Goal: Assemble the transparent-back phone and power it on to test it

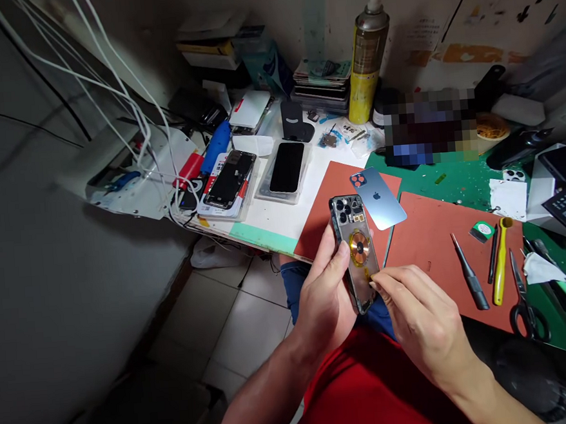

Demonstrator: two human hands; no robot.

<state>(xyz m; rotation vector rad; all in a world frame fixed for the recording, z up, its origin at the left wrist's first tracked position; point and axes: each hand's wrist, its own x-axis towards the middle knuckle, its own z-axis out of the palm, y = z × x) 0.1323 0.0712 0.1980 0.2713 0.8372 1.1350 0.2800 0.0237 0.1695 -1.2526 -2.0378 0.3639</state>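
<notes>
My left hand (325, 293) is wrapped round a smartphone (362, 284) with its back cover off, holding it tilted above my lap. Camera lenses sit at its top, and a copper charging coil (360, 248) shows in the middle. At the phone's lower right edge, the thumb and fingers of my right hand (423, 312) are pinched together. A small yellow strip lies close to those fingertips; whether they grip it I cannot tell. Just behind the phone, a blue back glass panel (379, 199) with camera holes lies on the brown mat (318, 200).
Scissors (523, 305), a yellow-handled tool (502, 264) and a dark pen-like tool (470, 273) lie on the right-hand mat. To the left are a black-screened phone (287, 166) and a phone screen part (231, 179). A spray can (368, 64) stands at the back; white cables (129, 87) hang left.
</notes>
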